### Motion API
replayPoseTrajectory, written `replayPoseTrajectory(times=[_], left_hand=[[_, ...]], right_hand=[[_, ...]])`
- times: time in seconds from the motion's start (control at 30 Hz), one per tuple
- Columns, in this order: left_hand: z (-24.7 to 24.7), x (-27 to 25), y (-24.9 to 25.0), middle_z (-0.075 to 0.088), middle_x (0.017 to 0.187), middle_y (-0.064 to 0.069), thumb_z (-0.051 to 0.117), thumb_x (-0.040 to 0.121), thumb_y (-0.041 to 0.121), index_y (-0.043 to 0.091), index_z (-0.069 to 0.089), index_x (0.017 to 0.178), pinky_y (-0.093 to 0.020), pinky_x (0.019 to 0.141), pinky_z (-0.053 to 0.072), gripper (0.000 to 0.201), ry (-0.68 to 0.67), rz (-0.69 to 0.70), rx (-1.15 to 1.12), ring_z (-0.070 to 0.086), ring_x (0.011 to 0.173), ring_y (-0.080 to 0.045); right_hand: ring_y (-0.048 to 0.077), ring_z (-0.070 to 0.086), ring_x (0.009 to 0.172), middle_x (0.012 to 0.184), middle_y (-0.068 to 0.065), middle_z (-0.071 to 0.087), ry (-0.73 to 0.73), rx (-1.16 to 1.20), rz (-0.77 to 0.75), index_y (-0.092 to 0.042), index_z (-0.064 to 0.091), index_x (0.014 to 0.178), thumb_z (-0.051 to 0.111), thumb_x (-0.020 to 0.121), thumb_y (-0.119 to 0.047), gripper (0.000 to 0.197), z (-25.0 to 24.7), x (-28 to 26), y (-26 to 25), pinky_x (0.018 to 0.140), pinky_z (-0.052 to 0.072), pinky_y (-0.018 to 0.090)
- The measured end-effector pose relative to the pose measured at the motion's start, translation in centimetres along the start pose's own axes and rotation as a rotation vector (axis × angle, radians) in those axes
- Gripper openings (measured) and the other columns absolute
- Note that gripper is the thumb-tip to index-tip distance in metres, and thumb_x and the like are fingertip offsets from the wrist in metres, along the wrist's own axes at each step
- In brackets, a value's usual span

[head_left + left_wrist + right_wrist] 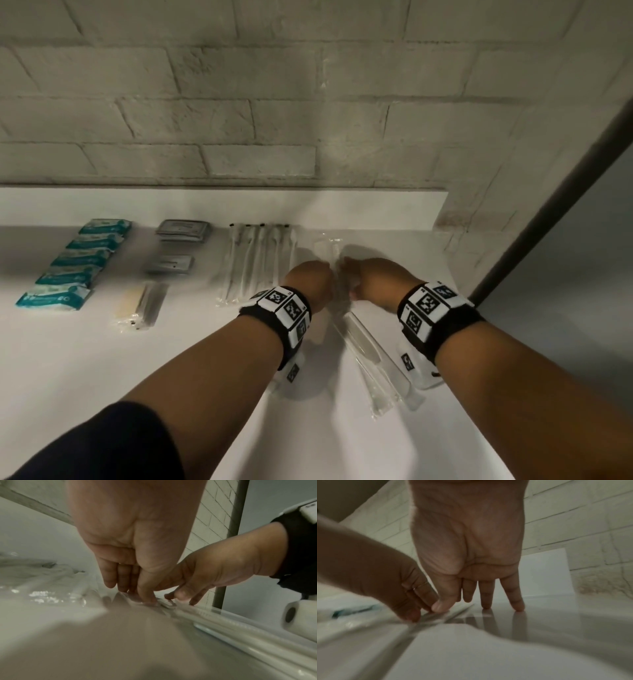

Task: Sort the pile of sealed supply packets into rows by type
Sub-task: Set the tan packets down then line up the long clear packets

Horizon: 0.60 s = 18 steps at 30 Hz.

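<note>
Packets already lie sorted on the white table (85, 377) in the head view: teal packets (73, 262) in a row at the left of the frame, grey packets (178, 245) and a tan packet (140, 305) beside them, then clear swab packets (255, 262) near centre. Right of these, both hands meet over a long clear packet (371, 363) that runs from the middle of the frame down toward the lower right – the left hand (310, 284) and right hand (370, 282) almost touch knuckle to knuckle at its far end.

Left wrist view: the left hand (135, 547) points its fingers down, thumb and fingertips pressing the crinkled film edge at frame centre. The right hand (214, 569) comes in from the right, its fingertips on the same edge. The clear packet (240, 628) stretches away to the lower right.

Right wrist view: the right hand (467, 547) has its fingers straight and spread, tips on the table, thumb down on the film; the left hand (393, 585) pinches the packet end at lower left.

By my judgement the packet is light and slippery, thin film over something long and stiff – best held by the flat sealed end, or pressed flat and slid
</note>
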<state>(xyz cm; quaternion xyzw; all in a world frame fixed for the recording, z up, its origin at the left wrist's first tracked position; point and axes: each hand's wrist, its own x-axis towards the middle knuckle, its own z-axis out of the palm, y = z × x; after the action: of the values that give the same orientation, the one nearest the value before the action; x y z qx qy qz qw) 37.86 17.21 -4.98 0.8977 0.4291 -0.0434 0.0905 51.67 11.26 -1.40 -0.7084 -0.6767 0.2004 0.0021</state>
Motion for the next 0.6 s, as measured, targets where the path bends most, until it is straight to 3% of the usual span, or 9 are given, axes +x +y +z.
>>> replayPoseTrajectory(times=[0.07, 0.1, 0.2, 0.27, 0.37, 0.47, 0.53, 0.6], left_hand=[[-0.1, 0.0, -0.1, 0.063, 0.118, -0.014, 0.063, 0.087, 0.025, 0.006, 0.062, 0.119, -0.037, 0.092, 0.049, 0.037, -0.008, -0.002, -0.023, 0.06, 0.11, -0.03], [-0.1, 0.0, -0.1, 0.063, 0.118, -0.014, 0.063, 0.087, 0.025, 0.006, 0.062, 0.119, -0.036, 0.092, 0.049, 0.038, -0.011, -0.004, -0.024, 0.06, 0.11, -0.03], [-0.2, 0.0, 0.0, 0.062, 0.119, -0.014, 0.062, 0.088, 0.024, 0.005, 0.059, 0.121, -0.035, 0.09, 0.047, 0.038, -0.006, -0.003, -0.003, 0.059, 0.111, -0.031], [-0.3, 0.1, 0.0, 0.061, 0.121, -0.014, 0.061, 0.089, 0.025, 0.006, 0.06, 0.12, -0.035, 0.091, 0.047, 0.036, -0.013, 0.002, 0.001, 0.058, 0.112, -0.03], [-0.4, 0.1, -0.1, 0.06, 0.124, -0.013, 0.061, 0.089, 0.027, 0.006, 0.061, 0.12, -0.036, 0.095, 0.047, 0.038, -0.015, 0.004, -0.004, 0.056, 0.115, -0.03], [-0.4, 0.1, -0.2, 0.059, 0.126, -0.013, 0.063, 0.088, 0.028, 0.006, 0.062, 0.12, -0.036, 0.098, 0.046, 0.039, -0.02, 0.003, -0.028, 0.056, 0.116, -0.029], [-0.5, 0.2, -0.2, 0.06, 0.124, -0.013, 0.063, 0.087, 0.027, 0.006, 0.064, 0.117, -0.036, 0.096, 0.046, 0.037, -0.021, 0.012, -0.021, 0.057, 0.114, -0.029], [-0.5, 0.1, -0.2, 0.06, 0.122, -0.013, 0.063, 0.087, 0.028, 0.007, 0.064, 0.115, -0.035, 0.094, 0.047, 0.035, -0.012, 0.02, -0.01, 0.057, 0.113, -0.029]], right_hand=[[0.027, 0.06, 0.109, 0.119, 0.007, 0.064, 0.11, 0.084, 0.029, -0.014, 0.061, 0.121, 0.066, 0.084, -0.031, 0.04, -0.8, -1.1, 0.0, 0.093, 0.047, 0.033], [0.026, 0.062, 0.102, 0.111, 0.007, 0.065, 0.08, 0.061, 0.051, -0.011, 0.065, 0.111, 0.068, 0.082, -0.038, 0.04, -1.1, -1.9, -0.3, 0.086, 0.049, 0.033], [0.021, 0.06, 0.079, 0.086, 0.001, 0.062, -0.203, -0.121, 0.097, -0.009, 0.065, 0.095, 0.07, 0.075, -0.052, 0.048, -0.4, -4.1, -1.7, 0.069, 0.047, 0.03], [0.018, 0.055, 0.064, 0.071, 0.0, 0.057, -0.257, -0.132, 0.128, -0.008, 0.063, 0.083, 0.074, 0.075, -0.046, 0.041, 0.9, -4.5, -2.0, 0.064, 0.043, 0.025], [0.015, 0.045, 0.04, 0.052, 0.003, 0.053, -0.318, 0.214, 0.249, -0.004, 0.062, 0.073, 0.072, 0.083, -0.023, 0.024, 1.1, -3.8, -1.1, 0.048, 0.039, 0.02], [0.014, 0.04, 0.037, 0.052, 0.005, 0.05, -0.343, 0.423, 0.311, -0.007, 0.057, 0.066, 0.062, 0.088, -0.013, 0.024, -0.8, -3.7, 0.1, 0.043, 0.033, 0.019], [0.017, 0.04, 0.041, 0.053, 0.006, 0.05, -0.319, 0.417, 0.312, -0.008, 0.055, 0.065, 0.063, 0.088, -0.021, 0.028, -1.7, -3.9, 0.4, 0.045, 0.035, 0.021], [0.018, 0.046, 0.045, 0.055, 0.005, 0.053, -0.317, 0.18, 0.272, -0.01, 0.056, 0.065, 0.066, 0.084, -0.042, 0.039, -1.6, -4.4, -0.2, 0.049, 0.039, 0.022]])
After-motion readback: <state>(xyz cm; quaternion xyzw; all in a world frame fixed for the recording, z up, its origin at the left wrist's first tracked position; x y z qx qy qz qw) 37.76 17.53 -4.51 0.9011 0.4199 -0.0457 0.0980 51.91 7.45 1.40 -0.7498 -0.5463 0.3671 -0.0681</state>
